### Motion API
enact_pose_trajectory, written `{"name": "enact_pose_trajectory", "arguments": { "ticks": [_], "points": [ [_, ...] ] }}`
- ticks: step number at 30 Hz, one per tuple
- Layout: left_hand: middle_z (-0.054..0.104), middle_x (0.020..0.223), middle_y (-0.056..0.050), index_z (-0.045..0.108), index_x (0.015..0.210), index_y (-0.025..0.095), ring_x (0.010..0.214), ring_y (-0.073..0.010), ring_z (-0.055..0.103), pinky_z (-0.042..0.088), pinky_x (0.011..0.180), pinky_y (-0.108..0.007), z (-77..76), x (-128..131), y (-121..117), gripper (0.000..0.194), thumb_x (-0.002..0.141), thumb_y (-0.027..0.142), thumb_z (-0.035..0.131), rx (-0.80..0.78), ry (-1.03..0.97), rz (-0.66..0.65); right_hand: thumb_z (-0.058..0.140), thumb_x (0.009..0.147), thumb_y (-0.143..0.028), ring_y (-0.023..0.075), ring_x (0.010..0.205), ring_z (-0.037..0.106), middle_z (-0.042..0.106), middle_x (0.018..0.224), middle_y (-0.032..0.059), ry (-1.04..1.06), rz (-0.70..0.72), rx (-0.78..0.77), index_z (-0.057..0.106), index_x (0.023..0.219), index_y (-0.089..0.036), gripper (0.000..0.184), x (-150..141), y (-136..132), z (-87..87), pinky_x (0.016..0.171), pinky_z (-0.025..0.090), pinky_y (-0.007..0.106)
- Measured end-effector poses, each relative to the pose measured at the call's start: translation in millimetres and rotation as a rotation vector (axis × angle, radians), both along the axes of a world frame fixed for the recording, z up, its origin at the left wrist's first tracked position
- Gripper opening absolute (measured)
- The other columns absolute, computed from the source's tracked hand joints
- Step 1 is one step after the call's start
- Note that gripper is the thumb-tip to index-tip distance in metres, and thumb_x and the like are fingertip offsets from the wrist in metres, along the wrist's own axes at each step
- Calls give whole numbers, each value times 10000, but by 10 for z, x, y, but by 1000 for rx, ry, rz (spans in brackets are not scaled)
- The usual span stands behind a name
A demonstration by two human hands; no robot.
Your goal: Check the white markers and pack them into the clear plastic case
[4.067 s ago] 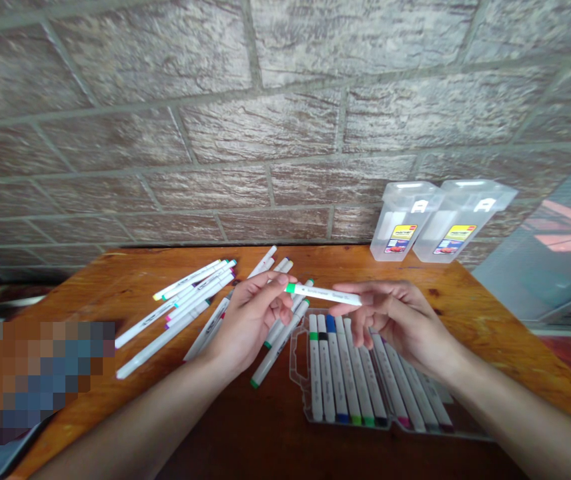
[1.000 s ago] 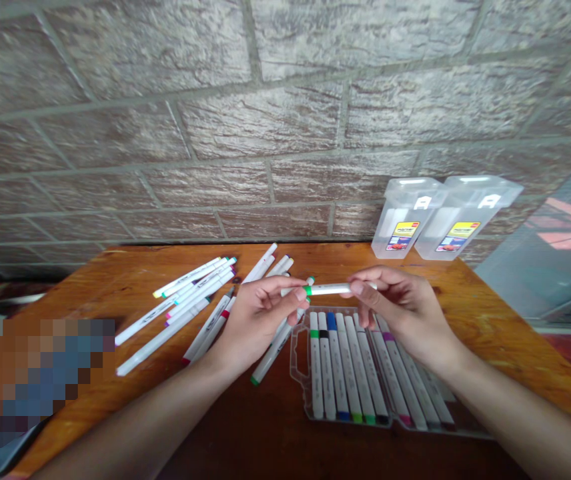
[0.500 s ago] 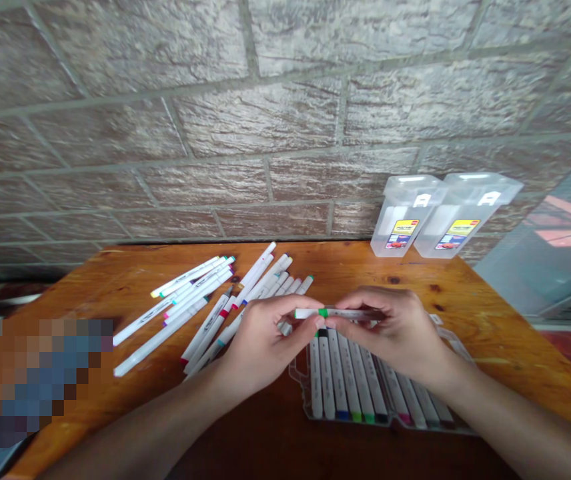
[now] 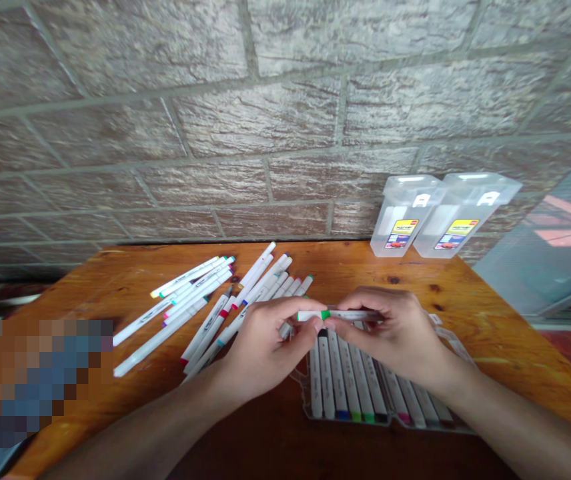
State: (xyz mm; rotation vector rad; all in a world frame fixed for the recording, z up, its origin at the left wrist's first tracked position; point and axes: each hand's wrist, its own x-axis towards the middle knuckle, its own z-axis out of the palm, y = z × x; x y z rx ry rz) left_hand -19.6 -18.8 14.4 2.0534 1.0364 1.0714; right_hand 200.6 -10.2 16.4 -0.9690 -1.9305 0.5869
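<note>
White marker (image 4: 338, 315) with a green band, held level above the clear tray (image 4: 348, 425): my left hand (image 4: 265, 347) pinches it by the band between thumb and fingers, and my right hand (image 4: 395, 333) closes narrowly around the barrel's other end. Loose markers (image 4: 225, 327) lie to the left on the wooden table (image 4: 345, 267); two clear cases (image 4: 440, 217) stand against the brick wall (image 4: 285, 120).
</note>
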Motion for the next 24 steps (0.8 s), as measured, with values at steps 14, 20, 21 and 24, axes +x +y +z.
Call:
{"name": "enact_pose_trajectory", "arguments": {
  "ticks": [14,20,21,24],
  "points": [
    [772,897,-33,765,1021,187,791,-166,697,524,716,-250,-17,-11,29,170,977,330,685,-158,-121,-18,783,906,-291,184,750,754,816,870,25,208,120,-259,795,940,-227,73,9,7,-62,691,598,267],
    [726,842,-27,743,1030,170,709,-136,668,521,635,-221,-28,5,57,176,964,329,705,-260,-250,-21,806,876,-261,170,742,764,821,850,23,312,127,-309,805,920,-211,66,-10,34,-33,700,625,246],
    [715,830,-21,742,1032,168,682,-127,659,520,616,-216,-26,8,62,180,959,330,712,-280,-275,-25,807,873,-256,168,734,765,823,847,26,318,126,-301,807,915,-206,66,-13,40,-23,692,624,242],
    [694,827,-13,740,1025,159,637,-109,641,520,585,-210,-10,17,79,188,944,328,728,-323,-350,-41,809,867,-244,165,736,767,832,852,33,324,114,-279,814,908,-196,63,-16,53,11,685,619,230]
  ]
}}
